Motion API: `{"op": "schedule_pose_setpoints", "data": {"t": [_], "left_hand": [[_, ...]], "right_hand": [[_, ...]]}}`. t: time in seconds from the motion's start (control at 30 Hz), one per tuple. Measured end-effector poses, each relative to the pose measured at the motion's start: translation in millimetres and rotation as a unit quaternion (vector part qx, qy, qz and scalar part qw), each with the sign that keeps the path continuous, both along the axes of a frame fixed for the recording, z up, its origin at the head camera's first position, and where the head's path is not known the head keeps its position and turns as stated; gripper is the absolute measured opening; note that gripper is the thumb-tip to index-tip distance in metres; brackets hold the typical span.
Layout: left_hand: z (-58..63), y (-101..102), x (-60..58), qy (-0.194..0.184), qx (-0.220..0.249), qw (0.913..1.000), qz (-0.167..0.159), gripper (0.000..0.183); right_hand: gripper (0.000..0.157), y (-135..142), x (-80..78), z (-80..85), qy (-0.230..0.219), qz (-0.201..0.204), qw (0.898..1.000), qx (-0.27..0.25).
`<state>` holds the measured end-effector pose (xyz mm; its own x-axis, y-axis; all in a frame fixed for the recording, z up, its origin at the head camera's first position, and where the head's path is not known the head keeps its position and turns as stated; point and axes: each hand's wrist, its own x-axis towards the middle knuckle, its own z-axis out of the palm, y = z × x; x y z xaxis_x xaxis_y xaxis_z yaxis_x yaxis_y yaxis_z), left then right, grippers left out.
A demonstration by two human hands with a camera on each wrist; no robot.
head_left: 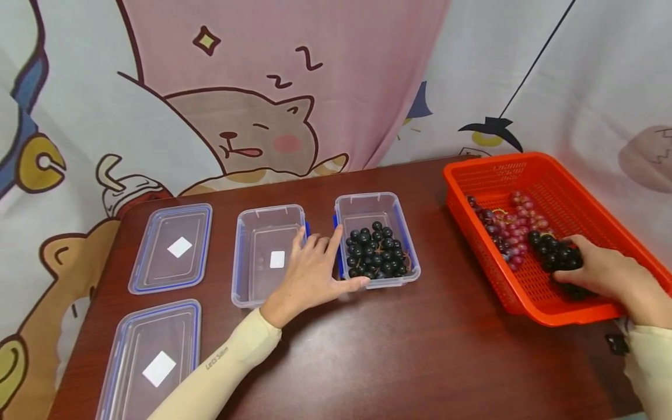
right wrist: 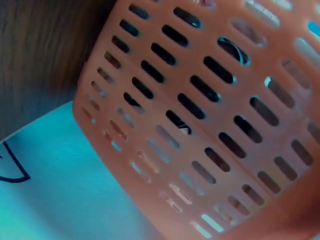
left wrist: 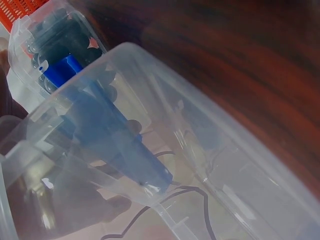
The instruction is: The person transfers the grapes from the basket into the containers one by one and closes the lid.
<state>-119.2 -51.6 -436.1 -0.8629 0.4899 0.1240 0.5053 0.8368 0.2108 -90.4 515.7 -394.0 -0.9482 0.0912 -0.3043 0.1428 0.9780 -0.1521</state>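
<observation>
My right hand (head_left: 611,271) reaches into the near end of a red-orange plastic basket (head_left: 564,318) and grips a bunch of black grapes (head_left: 556,252). Red grapes (head_left: 522,224) and a darker purple bunch (head_left: 488,219) lie beyond it. My left hand (head_left: 312,268) is spread between two clear plastic containers, thumb at the near rim of the right container (head_left: 415,274) and a fingertip at its left side. Inside that container are black grapes (head_left: 375,251). The left container (head_left: 241,297) holds only a white label (head_left: 277,259). In the right wrist view the slotted basket wall (right wrist: 200,100) hides the hand.
Two clear lids with blue seals and white labels, a far lid (head_left: 170,268) and a near lid (head_left: 139,402), lie at the left of the brown table (head_left: 399,344). A printed curtain (head_left: 378,76) hangs behind. A small black object (head_left: 616,344) is beside the right sleeve.
</observation>
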Motion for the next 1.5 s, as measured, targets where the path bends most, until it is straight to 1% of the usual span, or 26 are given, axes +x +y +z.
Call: {"op": "schedule_pose_setpoints", "data": {"t": [0.23,0.37,0.57,0.67,0.9,1.03,1.23,1.5], "left_hand": [[3.4,-5,-1.9,0.007,-0.008,0.9999,0.012,0.124],[5.7,-8,-1.9,0.004,0.0,0.9999,0.015,0.124],[6.0,-9,-1.2,0.002,0.003,0.9999,0.015,0.124],[5.2,-9,-0.9,0.004,0.003,0.9999,0.013,0.124],[3.1,-9,0.2,0.001,0.004,0.9999,0.01,0.124],[2.3,-8,0.6,0.002,0.007,0.9999,0.007,0.124],[1.5,-5,0.5,0.0,0.005,1.0,0.005,0.124],[-0.5,1,-0.3,-0.003,-0.004,1.0,0.003,0.125]], "right_hand": [[0.092,-14,-0.5,6.3,0.064,0.002,0.998,0.005],[0.093,-24,-0.6,12.0,0.093,-0.01,0.996,0.004],[0.09,-35,4.7,19.2,0.14,-0.001,0.99,0.014],[0.085,-40,7.0,21.3,0.164,0.006,0.986,0.017],[0.077,-52,9.4,23.6,0.219,0.019,0.976,0.008],[0.076,-59,11.2,24.1,0.234,0.019,0.972,-0.001],[0.079,-71,12.9,26.0,0.235,0.022,0.972,-0.009],[0.08,-84,13.7,25.6,0.283,0.054,0.957,-0.02]]}}
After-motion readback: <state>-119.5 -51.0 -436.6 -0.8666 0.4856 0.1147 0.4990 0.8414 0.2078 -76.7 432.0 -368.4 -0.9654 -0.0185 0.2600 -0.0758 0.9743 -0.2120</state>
